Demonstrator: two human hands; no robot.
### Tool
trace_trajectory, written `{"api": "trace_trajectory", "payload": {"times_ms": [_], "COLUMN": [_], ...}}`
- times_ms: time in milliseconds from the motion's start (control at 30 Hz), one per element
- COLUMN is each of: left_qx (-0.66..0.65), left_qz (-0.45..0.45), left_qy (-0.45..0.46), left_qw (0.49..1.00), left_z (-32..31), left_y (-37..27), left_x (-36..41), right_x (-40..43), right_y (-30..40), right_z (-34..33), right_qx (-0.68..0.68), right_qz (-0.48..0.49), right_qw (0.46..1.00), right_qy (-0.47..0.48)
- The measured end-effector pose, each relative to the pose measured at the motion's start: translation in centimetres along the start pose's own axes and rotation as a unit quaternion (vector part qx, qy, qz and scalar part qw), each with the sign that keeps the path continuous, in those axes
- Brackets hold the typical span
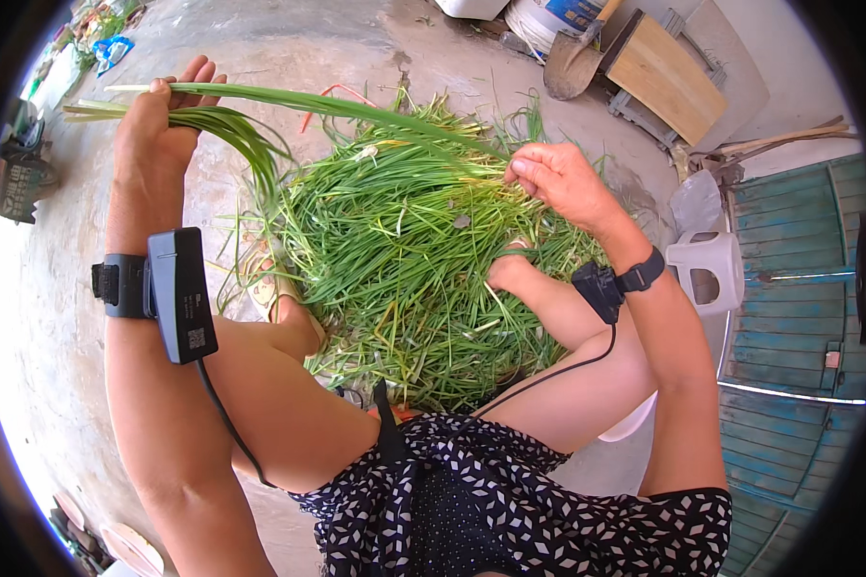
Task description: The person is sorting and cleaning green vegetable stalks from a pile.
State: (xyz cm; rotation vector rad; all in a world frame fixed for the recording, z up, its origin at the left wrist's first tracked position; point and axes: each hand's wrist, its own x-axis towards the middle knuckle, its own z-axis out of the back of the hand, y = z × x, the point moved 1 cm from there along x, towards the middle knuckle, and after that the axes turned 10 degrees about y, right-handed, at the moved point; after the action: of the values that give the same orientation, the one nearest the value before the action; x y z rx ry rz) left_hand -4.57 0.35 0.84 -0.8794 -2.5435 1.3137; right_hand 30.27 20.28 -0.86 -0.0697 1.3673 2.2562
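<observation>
My left hand (162, 119), raised at the upper left, is closed round a bunch of long flat green leaves (242, 133), which look like garlic chives. Their pale stem ends stick out to the left, and the leaf tips droop. A few longer blades (317, 103) run from its thumb across to my right hand (559, 177), which pinches their tips between thumb and fingers. Beneath them, a big heap of the same leaves (397, 238) covers the floor between my feet, with some yellowed blades mixed in.
A shovel (574, 66) and a wooden board (667, 79) lean at the upper right, near a white bucket (541, 25). To the right are a white plastic stool (707, 270) and a worn teal wooden door (779, 332). A thin red strip (309, 119) lies behind the heap.
</observation>
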Motion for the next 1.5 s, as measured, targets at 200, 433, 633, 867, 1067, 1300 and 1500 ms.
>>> {"api": "trace_trajectory", "payload": {"times_ms": [200,433,633,867,1067,1300,1500], "left_qx": [-0.080,0.055,0.064,0.111,0.121,0.116,0.102], "left_qz": [-0.048,0.029,0.064,0.048,0.046,0.045,0.037], "left_qy": [-0.057,0.020,0.098,0.096,0.084,0.083,0.067], "left_qw": [0.994,0.998,0.991,0.988,0.988,0.989,0.992], "left_z": [0.7,1.8,1.5,2.3,2.5,2.3,4.0], "left_y": [-0.6,-1.2,0.4,-1.9,-2.3,-0.7,-3.8], "left_x": [0.8,1.0,2.2,0.8,0.8,1.1,-0.1], "right_x": [2.5,2.8,3.6,9.1,10.0,6.8,9.7], "right_y": [-5.2,-15.2,-24.8,-20.8,-24.5,-19.5,-13.7], "right_z": [2.3,-1.7,-5.7,-10.8,-9.7,-4.7,-4.9], "right_qx": [0.441,0.273,0.186,0.183,0.280,0.581,0.570], "right_qz": [0.075,-0.272,-0.312,-0.462,-0.452,-0.192,-0.107], "right_qw": [0.879,0.920,0.886,0.809,0.768,0.729,0.796], "right_qy": [-0.163,-0.066,-0.289,-0.313,-0.357,-0.308,-0.172]}}
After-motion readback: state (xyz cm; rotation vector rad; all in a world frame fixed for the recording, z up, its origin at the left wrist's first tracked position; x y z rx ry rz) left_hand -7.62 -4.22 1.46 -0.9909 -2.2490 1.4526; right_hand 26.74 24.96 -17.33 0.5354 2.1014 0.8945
